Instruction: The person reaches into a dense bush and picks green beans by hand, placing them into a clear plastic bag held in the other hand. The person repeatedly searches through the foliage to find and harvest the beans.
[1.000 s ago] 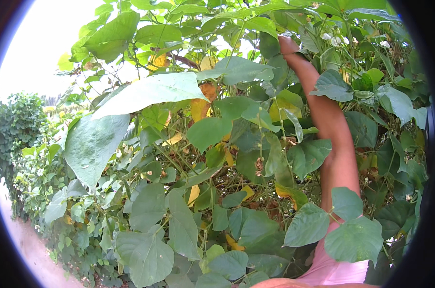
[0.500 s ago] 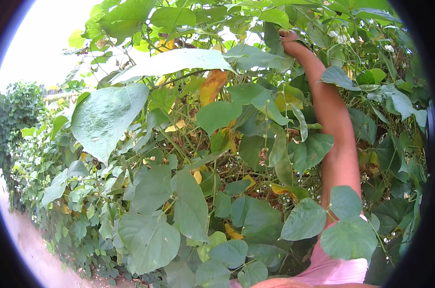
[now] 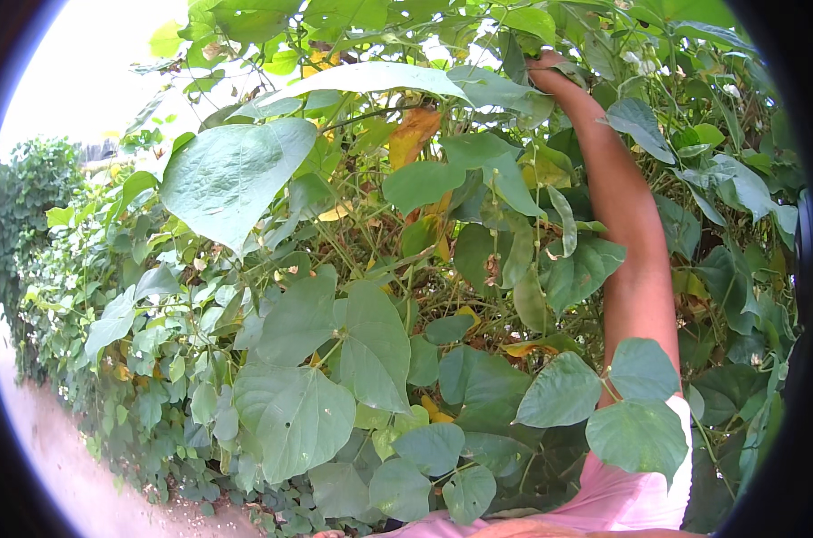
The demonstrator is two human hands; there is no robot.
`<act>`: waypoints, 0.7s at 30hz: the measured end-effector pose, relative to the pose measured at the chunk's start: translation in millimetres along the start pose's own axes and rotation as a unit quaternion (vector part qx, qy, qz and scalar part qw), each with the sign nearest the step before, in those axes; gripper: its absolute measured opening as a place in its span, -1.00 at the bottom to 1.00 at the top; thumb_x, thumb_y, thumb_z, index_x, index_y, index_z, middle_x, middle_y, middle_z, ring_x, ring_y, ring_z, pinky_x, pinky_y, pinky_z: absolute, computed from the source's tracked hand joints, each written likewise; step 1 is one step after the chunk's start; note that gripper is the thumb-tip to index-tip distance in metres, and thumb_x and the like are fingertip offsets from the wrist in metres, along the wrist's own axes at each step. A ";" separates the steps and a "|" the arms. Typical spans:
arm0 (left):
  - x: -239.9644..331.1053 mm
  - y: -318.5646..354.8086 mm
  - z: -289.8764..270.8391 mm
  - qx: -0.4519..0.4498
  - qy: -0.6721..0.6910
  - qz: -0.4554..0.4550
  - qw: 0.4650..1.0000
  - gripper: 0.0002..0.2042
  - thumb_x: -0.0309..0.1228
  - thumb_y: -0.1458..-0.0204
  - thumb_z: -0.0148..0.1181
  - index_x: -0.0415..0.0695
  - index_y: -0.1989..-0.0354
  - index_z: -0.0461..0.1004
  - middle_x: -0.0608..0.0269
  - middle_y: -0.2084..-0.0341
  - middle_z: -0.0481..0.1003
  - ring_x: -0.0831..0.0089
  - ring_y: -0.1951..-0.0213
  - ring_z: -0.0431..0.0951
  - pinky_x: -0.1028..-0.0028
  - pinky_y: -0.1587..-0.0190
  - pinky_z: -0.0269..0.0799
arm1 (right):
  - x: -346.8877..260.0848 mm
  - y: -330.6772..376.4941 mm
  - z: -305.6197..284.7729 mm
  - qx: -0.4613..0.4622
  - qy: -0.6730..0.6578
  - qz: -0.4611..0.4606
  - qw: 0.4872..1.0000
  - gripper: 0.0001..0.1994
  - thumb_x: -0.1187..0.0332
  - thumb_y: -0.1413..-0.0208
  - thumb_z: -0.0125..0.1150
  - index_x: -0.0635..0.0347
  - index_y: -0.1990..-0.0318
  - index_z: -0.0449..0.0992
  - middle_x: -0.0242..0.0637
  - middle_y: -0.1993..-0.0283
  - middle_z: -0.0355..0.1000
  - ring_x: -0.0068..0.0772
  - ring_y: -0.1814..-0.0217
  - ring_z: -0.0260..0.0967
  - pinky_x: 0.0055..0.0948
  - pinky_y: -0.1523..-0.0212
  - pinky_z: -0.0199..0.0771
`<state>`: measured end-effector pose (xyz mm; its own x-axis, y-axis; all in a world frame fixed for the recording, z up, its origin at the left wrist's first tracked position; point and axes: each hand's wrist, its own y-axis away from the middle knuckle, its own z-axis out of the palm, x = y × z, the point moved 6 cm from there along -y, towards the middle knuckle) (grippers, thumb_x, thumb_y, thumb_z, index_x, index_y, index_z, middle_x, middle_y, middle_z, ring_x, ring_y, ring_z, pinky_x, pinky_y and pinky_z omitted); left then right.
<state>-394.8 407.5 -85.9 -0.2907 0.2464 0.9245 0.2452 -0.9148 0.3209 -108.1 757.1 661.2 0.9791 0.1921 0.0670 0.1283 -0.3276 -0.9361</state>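
My right arm (image 3: 635,224) stretches up through the leaves from a pink sleeve (image 3: 626,498). High in the vine, my right hand (image 3: 544,66) is closed among leaves and stems. Leaves partly cover its fingers, and what they hold cannot be made out. Flat green bean pods (image 3: 531,300) hang below and left of that hand, beside my forearm. Another curved pod (image 3: 564,220) dangles just above them. Along the bottom edge runs a strip of bare skin (image 3: 550,529), perhaps my other arm; the fingers of my left hand cannot be made out.
Dense climbing bean foliage fills most of the view, with a broad pale leaf (image 3: 240,175) close by on the left. Yellowed leaves (image 3: 413,134) and dry stems show inside. White flowers (image 3: 639,63) stand at upper right. A pale dirt path (image 3: 52,448) runs along the lower left.
The near leaves on the left have shifted rightward in view. My right hand stays at about the same spot, its fingers now more hidden. More pink cloth shows at the bottom.
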 end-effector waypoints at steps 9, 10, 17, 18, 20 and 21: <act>-25.0 7.9 1.3 -0.042 0.070 0.018 0.996 -0.76 -0.24 -0.13 0.02 -0.17 0.27 0.46 0.34 0.52 0.44 0.55 0.44 0.37 0.50 0.34 0.33 | 2.8 10.8 -3.0 0.041 -0.069 -0.071 0.994 -0.73 0.26 0.04 -0.06 0.15 0.25 0.48 -0.03 0.23 0.45 0.06 0.12 0.39 -0.17 0.12 0.37; -29.5 8.2 -0.8 -0.044 0.086 0.021 0.995 -0.76 -0.24 -0.13 0.02 -0.17 0.27 0.46 0.34 0.52 0.44 0.55 0.44 0.37 0.50 0.34 0.33 | 0.8 13.8 -6.0 0.054 -0.070 -0.077 0.993 -0.74 0.27 0.04 -0.06 0.15 0.24 0.48 -0.03 0.23 0.46 0.06 0.12 0.39 -0.16 0.12 0.37; -39.4 -4.6 -17.0 -0.054 0.101 -0.023 0.993 -0.80 -0.33 -0.09 0.04 -0.20 0.23 0.42 0.22 0.46 0.48 0.44 0.39 0.48 0.46 0.30 0.37 | -67.8 98.3 -40.6 -0.022 0.039 -0.098 0.994 -0.76 0.35 0.04 -0.04 0.07 0.18 0.40 -0.05 0.24 0.46 0.10 0.15 0.40 -0.06 0.17 0.38; -31.4 -5.7 -20.5 -0.048 0.070 -0.047 0.995 -0.86 -0.45 -0.14 -0.05 -0.25 0.25 0.40 0.13 0.40 0.55 0.44 0.34 0.57 0.55 0.29 0.44 | -78.2 108.0 -48.8 -0.015 0.043 -0.101 0.994 -0.76 0.36 0.04 -0.04 0.05 0.17 0.39 -0.05 0.24 0.46 0.10 0.16 0.40 -0.06 0.18 0.38; -16.8 -2.3 -23.2 -0.027 0.052 -0.029 0.998 -0.84 -0.43 -0.14 -0.09 -0.20 0.25 0.41 0.14 0.40 0.55 0.44 0.41 0.57 0.56 0.36 0.39 | -103.4 124.4 -69.5 -0.012 0.090 -0.104 0.990 -0.75 0.37 0.04 -0.05 0.01 0.15 0.37 -0.07 0.23 0.47 0.08 0.16 0.41 -0.08 0.22 0.41; -13.6 -7.8 -25.5 -0.037 0.049 -0.033 0.998 -0.84 -0.41 -0.15 -0.09 -0.20 0.24 0.41 0.15 0.39 0.55 0.46 0.40 0.56 0.56 0.36 0.37 | -100.4 130.5 -79.9 0.032 0.106 -0.129 0.985 -0.75 0.32 0.00 -0.02 -0.06 0.12 0.37 -0.10 0.22 0.46 0.05 0.18 0.40 -0.13 0.24 0.40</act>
<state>-416.3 403.1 -106.2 -0.3945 0.2769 0.8762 0.1553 -0.9197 0.3605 -177.0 621.1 559.9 0.9267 0.0614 0.3709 0.3746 -0.2328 -0.8975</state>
